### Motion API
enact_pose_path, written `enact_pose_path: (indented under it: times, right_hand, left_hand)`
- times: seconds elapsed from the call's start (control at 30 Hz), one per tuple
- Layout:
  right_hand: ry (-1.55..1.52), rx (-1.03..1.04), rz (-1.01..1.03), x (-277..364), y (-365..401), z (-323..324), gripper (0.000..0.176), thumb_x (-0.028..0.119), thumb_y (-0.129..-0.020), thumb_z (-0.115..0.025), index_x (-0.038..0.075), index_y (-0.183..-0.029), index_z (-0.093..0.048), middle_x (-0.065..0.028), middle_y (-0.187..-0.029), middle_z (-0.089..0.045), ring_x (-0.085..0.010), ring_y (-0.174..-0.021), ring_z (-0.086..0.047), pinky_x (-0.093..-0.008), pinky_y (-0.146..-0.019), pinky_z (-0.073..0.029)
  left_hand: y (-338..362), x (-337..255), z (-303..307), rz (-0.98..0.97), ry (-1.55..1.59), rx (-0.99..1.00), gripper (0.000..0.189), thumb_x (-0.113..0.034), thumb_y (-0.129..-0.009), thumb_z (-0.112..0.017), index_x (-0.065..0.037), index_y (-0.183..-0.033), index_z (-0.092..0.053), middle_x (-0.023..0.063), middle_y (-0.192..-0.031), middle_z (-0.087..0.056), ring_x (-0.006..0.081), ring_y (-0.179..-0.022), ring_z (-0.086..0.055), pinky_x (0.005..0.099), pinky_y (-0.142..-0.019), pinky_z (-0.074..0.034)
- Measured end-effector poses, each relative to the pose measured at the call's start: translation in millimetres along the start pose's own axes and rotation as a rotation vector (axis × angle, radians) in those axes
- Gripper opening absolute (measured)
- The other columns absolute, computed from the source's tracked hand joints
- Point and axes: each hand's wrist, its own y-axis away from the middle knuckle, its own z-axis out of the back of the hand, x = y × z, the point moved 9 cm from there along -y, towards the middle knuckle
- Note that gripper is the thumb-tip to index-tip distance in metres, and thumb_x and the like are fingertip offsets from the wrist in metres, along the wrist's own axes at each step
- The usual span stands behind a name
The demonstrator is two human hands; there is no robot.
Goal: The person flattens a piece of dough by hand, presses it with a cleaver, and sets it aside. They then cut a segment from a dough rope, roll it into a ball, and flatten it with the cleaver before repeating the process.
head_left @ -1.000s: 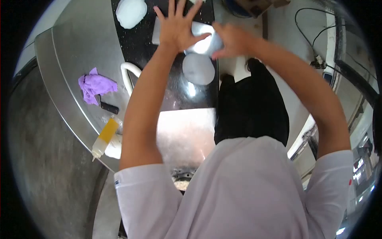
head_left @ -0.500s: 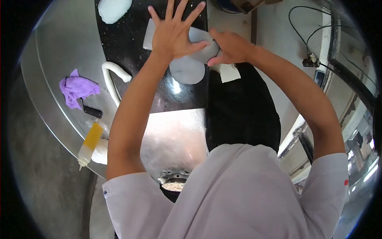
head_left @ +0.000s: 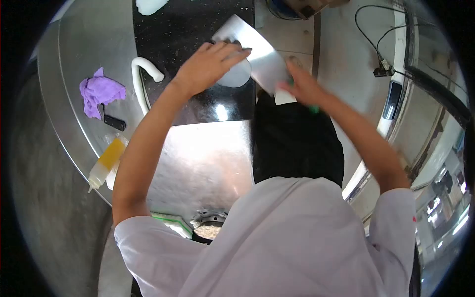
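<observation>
A broad metal cleaver blade (head_left: 262, 54) is tilted up at the right edge of the black board (head_left: 193, 106). My right hand (head_left: 304, 86), a little blurred, grips it at its lower right end, with a bit of green showing by the palm. My left hand (head_left: 210, 64) is at the blade's left side, thumb out and fingers partly bent, the fingertips close to the metal. Under that hand a thin, pale round of flattened dough (head_left: 235, 75) lies on the board, partly covered.
A white dough rope (head_left: 138, 84) lies at the board's left edge, and a white dough lump (head_left: 150, 5) at the top. Further left are a purple cloth (head_left: 101, 91), a black-handled knife (head_left: 115, 122) and a squeeze bottle of yellow liquid (head_left: 108, 161). A cable (head_left: 368, 37) hangs at right.
The blade lay flat under my spread left hand and is now tilted up, its face showing. My left hand has come off its top and drawn its fingers in. The view has shifted slightly.
</observation>
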Motion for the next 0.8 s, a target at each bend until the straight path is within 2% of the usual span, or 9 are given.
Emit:
enact_pose_path:
  times: [0.03, 0.07, 0.1, 0.27, 0.47, 0.53, 0.7, 0.77, 0.8]
  right_hand:
    - [-0.072, -0.027, -0.018, 3.7, 37.5, -7.7, 0.062, 0.035, -0.093, -0.074, 0.002, -0.137, -0.045, -0.027, -0.113, -0.066, -0.0419, -0.106, -0.066, -0.0484, -0.089, -0.052]
    - [-0.044, 0.257, -0.345, -13.6, 68.7, -27.3, 0.058, 0.037, -0.094, -0.073, 0.001, -0.13, -0.045, -0.0301, -0.107, -0.064, -0.0455, -0.098, -0.065, -0.0507, -0.083, -0.051]
    - [0.022, 0.08, -0.129, -22.0, 97.9, -34.2, 0.054, 0.038, -0.094, -0.073, -0.001, -0.121, -0.046, -0.0288, -0.097, -0.065, -0.0464, -0.085, -0.065, -0.0504, -0.074, -0.05]
    - [-0.144, 0.229, -0.206, -40.0, 147.7, -17.9, 0.054, 0.034, -0.093, -0.075, -0.001, -0.124, -0.047, -0.0258, -0.093, -0.068, -0.0442, -0.086, -0.068, -0.0484, -0.075, -0.052]
    - [0.046, -0.14, -0.029, -11.6, 47.7, 85.9, 0.05, 0.024, -0.094, -0.073, 0.0, -0.131, -0.05, -0.0245, -0.107, -0.069, -0.0447, -0.102, -0.067, -0.0468, -0.087, -0.052]
    - [0.27, -0.198, 0.125, 9.1, -1.7, 100.3, 0.048, 0.023, -0.093, -0.072, -0.003, -0.127, -0.049, -0.0267, -0.102, -0.067, -0.0447, -0.091, -0.066, -0.0453, -0.079, -0.051]
    - [0.237, -0.029, 0.105, 45.1, -84.4, 58.8, 0.057, 0.031, -0.091, -0.074, 0.0, -0.131, -0.048, -0.0285, -0.109, -0.064, -0.0452, -0.098, -0.064, -0.0459, -0.082, -0.051]
    - [0.013, -0.005, 0.327, 49.0, -68.0, 5.1, 0.056, 0.034, -0.091, -0.074, 0.001, -0.129, -0.05, -0.0297, -0.103, -0.064, -0.0465, -0.094, -0.063, -0.0483, -0.08, -0.051]
    - [-0.034, 0.025, 0.304, 47.3, -52.6, -13.5, 0.056, 0.035, -0.091, -0.074, 0.001, -0.129, -0.049, -0.0299, -0.101, -0.064, -0.0472, -0.093, -0.063, -0.0489, -0.081, -0.051]
  left_hand:
    - [-0.3, -4.3, -5.9, 0.021, -0.026, 0.092, 0.064, -0.013, -0.09, -0.071, -0.019, -0.15, -0.049, 0.0088, -0.133, -0.058, 0.0254, -0.125, -0.055, 0.0447, -0.108, -0.042]
    - [0.1, -5.7, -11.5, 0.043, -0.051, 0.185, 0.065, -0.01, -0.087, -0.073, -0.018, -0.147, -0.051, 0.0072, -0.13, -0.059, 0.0245, -0.124, -0.055, 0.0426, -0.107, -0.042]
    - [-2.1, -5.1, -9.6, 0.054, -0.061, 0.178, 0.065, -0.01, -0.087, -0.073, -0.018, -0.147, -0.051, 0.0072, -0.13, -0.059, 0.0245, -0.124, -0.055, 0.0426, -0.107, -0.042]
    - [-19.3, 12.5, -9.7, 0.135, 0.065, 0.221, 0.051, -0.004, -0.076, -0.081, -0.013, -0.123, -0.064, 0.005, -0.12, -0.063, 0.025, -0.121, -0.058, 0.0411, -0.104, -0.043]
    - [-35.5, 9.6, -3.2, 0.127, -0.052, 0.362, 0.029, -0.004, -0.079, -0.076, -0.013, -0.106, -0.07, 0.0038, -0.112, -0.064, 0.0227, -0.114, -0.061, 0.0412, -0.099, -0.044]
    - [-33.4, 9.4, -8.3, 0.16, -0.074, 0.377, 0.031, -0.004, -0.075, -0.08, -0.012, -0.104, -0.07, 0.0044, -0.111, -0.062, 0.0224, -0.116, -0.059, 0.0404, -0.1, -0.043]
    - [-23.7, 0.1, 10.0, 0.062, -0.105, 0.164, 0.024, -0.006, -0.078, -0.076, -0.01, -0.101, -0.07, 0.0051, -0.115, -0.062, 0.0251, -0.116, -0.06, 0.0422, -0.098, -0.045]
    - [-21.9, -4.6, 8.6, -0.016, 0.011, 0.211, 0.023, -0.006, -0.078, -0.075, -0.008, -0.1, -0.07, 0.0079, -0.113, -0.062, 0.029, -0.114, -0.061, 0.0425, -0.097, -0.047]
    - [-20.6, -7.2, 10.4, 0.058, 0.035, 0.428, 0.025, -0.005, -0.077, -0.074, -0.006, -0.101, -0.069, 0.0115, -0.11, -0.064, 0.0322, -0.11, -0.063, 0.0429, -0.096, -0.049]
